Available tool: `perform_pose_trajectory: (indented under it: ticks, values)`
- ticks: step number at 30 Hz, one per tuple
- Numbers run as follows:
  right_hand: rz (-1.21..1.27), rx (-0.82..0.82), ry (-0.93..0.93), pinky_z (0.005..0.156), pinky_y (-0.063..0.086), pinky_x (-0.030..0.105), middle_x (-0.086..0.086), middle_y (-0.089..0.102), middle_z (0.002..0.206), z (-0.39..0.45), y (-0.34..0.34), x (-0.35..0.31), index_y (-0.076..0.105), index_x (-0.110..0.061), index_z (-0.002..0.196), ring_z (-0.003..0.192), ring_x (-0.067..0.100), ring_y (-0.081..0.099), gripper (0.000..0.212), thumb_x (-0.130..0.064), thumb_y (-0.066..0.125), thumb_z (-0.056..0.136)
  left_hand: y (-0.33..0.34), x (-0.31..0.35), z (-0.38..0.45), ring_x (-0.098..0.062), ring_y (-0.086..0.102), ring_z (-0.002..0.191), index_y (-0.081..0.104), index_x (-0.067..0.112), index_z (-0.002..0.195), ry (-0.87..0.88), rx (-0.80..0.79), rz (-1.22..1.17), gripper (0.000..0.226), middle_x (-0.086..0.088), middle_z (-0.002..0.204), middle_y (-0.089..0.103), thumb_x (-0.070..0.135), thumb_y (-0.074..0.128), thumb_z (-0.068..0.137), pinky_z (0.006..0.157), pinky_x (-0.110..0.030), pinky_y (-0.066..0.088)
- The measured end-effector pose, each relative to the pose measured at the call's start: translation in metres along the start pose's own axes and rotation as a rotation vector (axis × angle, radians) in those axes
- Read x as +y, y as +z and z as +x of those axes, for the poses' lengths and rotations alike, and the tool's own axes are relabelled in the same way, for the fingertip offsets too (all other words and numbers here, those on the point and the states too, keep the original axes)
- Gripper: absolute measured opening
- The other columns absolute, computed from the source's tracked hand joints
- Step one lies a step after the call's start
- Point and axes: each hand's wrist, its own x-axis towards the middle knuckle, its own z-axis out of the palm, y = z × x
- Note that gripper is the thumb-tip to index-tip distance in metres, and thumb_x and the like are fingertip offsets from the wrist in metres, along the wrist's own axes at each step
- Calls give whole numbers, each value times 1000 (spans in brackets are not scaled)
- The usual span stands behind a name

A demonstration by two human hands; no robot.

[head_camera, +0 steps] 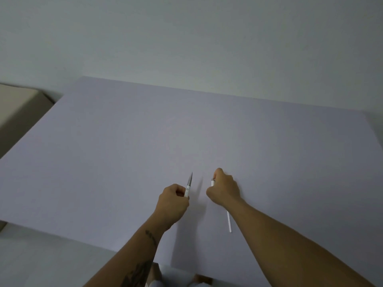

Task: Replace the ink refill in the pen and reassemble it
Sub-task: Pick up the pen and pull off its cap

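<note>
My left hand grips the front half of a pen, a white and grey piece with a pointed tip aimed away from me. My right hand is closed on a short white pen piece that shows only at its fingertips. The two hands are held a little apart above the table. A thin white refill lies on the table under my right wrist, its upper end hidden by the forearm.
The work surface is a pale lilac table against a plain white wall. A beige piece of furniture stands beyond the table's left edge. Light floor shows below the near edge.
</note>
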Motion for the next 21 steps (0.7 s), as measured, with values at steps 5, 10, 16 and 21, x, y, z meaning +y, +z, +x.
perform_pose_trajectory:
  ticks: [5,10,16,21]
  values:
    - [-2,72,-9,64,38,31,11,57,100,1,8,7,45,-11,106,77,30,50,24,-15,57,85,-7,-9,-3,-22,62,68,66,13,86,-13,-17,-7,17,-9,81,70,1,57,78,63,-33,54]
    - [64,118,30,67,41,30,12,64,103,-1,6,11,52,-13,98,85,32,61,16,-22,61,87,-13,-10,-4,-21,61,66,65,15,84,-5,-45,8,16,-8,80,69,2,57,79,59,-29,52]
    - [192,207,104,52,38,22,4,63,93,-11,-27,14,60,-19,91,66,12,54,10,-13,58,83,-21,-4,-2,-20,61,65,65,14,86,44,-98,17,16,-8,80,70,1,59,79,58,-28,52]
    - [474,105,124,61,52,27,4,73,86,-44,-34,-6,72,-19,87,71,21,70,11,-13,65,81,-33,0,-3,-21,60,65,65,11,88,95,-156,-30,15,-10,79,67,-1,63,79,63,-31,54]
